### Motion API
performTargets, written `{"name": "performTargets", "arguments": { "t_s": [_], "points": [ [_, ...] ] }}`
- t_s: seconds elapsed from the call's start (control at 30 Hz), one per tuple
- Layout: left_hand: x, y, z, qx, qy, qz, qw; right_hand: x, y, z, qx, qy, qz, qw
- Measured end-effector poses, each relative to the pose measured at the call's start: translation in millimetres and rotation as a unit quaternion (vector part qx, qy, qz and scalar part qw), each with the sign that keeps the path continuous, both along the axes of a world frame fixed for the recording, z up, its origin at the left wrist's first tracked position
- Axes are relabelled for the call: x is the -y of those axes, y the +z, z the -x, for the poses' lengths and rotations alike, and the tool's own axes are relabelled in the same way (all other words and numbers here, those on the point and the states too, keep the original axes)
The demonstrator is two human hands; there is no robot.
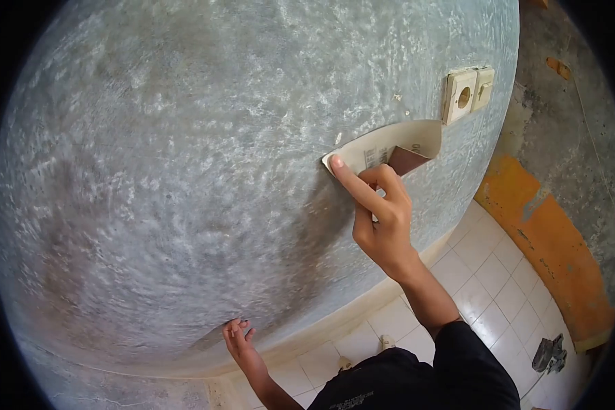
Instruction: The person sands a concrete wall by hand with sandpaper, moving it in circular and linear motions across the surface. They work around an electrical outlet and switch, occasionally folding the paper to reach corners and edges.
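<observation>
My right hand [383,215] holds a sheet of sandpaper [362,147] against the grey wall [184,184]. The index finger is stretched out and presses the sheet's left corner onto the wall, while the other fingers are bent. Printed markings show on the pale backing, and the right part of the sheet curls away, with a folded piece showing its brown grit side. Lower down, my left hand [239,340] has nothing in it; its fingers are loosely bent and apart, with the fingertips right at the wall.
A wall socket [460,97] and a light switch [484,89] sit just above the sheet's right end. White floor tiles [488,277] lie below. Another wall with an orange band [543,239] stands at the right, and a dark crumpled object [549,355] rests on the floor near it.
</observation>
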State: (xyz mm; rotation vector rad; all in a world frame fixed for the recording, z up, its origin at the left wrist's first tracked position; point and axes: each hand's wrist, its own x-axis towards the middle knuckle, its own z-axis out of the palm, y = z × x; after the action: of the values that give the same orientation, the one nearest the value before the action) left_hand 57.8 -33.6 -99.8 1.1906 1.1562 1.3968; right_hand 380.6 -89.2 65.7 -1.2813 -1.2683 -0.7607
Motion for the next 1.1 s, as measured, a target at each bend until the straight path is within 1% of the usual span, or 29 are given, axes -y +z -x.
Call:
{"name": "performTargets", "arguments": {
  "t_s": [0.03,0.13,0.17,0.27,0.4,0.53,0.57,0.67,0.7,0.8,0.83,0.93,0.97,1.07,1.1],
  "points": [
    [-0.5,-0.5,0.1,0.001,0.002,-0.002,1.0,-0.8,-1.7,-5.6,-0.009,0.011,-0.014,1.0],
    [-0.4,-0.1,0.9,0.002,-0.007,-0.001,1.0,-1.3,17.0,-9.1,-0.123,0.048,-0.066,0.989],
    [0.3,0.0,0.9,0.002,-0.008,-0.004,1.0,-6.9,16.4,-11.3,-0.093,0.03,-0.069,0.993],
    [-0.1,0.4,0.8,0.002,-0.012,-0.008,1.0,-6.0,22.5,5.2,0.034,0.012,-0.014,0.999],
    [-1.1,-0.2,1.8,0.012,-0.014,-0.004,1.0,-9.3,31.9,2.0,-0.033,0.016,-0.036,0.999],
    [-0.8,-0.4,2.3,0.009,-0.012,0.0,1.0,-13.7,21.7,10.6,0.046,0.022,-0.031,0.998],
    [-1.4,-0.1,3.8,0.01,-0.015,-0.003,1.0,-16.4,18.3,5.7,0.034,0.007,-0.048,0.998],
    [-0.5,-1.2,3.9,0.014,-0.021,-0.005,1.0,-20.2,14.7,11.6,-0.044,0.071,-0.093,0.992],
    [-0.6,-0.9,3.6,0.014,-0.022,-0.004,1.0,-15.8,10.2,11.9,0.007,0.036,-0.045,0.998],
    [0.0,-0.1,4.8,0.005,-0.021,-0.003,1.0,-19.3,-0.6,8.2,-0.036,0.068,-0.084,0.994],
    [-0.3,-0.1,4.3,0.003,-0.021,-0.004,1.0,-18.2,1.8,3.9,-0.069,0.039,-0.103,0.991],
    [-0.8,-0.9,4.9,0.005,-0.025,-0.003,1.0,-17.0,0.5,13.5,0.015,0.076,-0.081,0.994],
    [-0.7,-0.5,4.7,0.004,-0.023,-0.004,1.0,-20.8,-4.5,11.8,0.043,0.059,-0.086,0.994],
    [0.3,0.0,4.0,0.004,-0.024,-0.006,1.0,-17.7,-0.3,10.3,-0.116,0.083,-0.111,0.984],
    [0.0,-0.3,4.9,0.005,-0.026,-0.005,1.0,-16.3,3.2,13.1,-0.073,0.093,-0.1,0.988]
  ]
}}
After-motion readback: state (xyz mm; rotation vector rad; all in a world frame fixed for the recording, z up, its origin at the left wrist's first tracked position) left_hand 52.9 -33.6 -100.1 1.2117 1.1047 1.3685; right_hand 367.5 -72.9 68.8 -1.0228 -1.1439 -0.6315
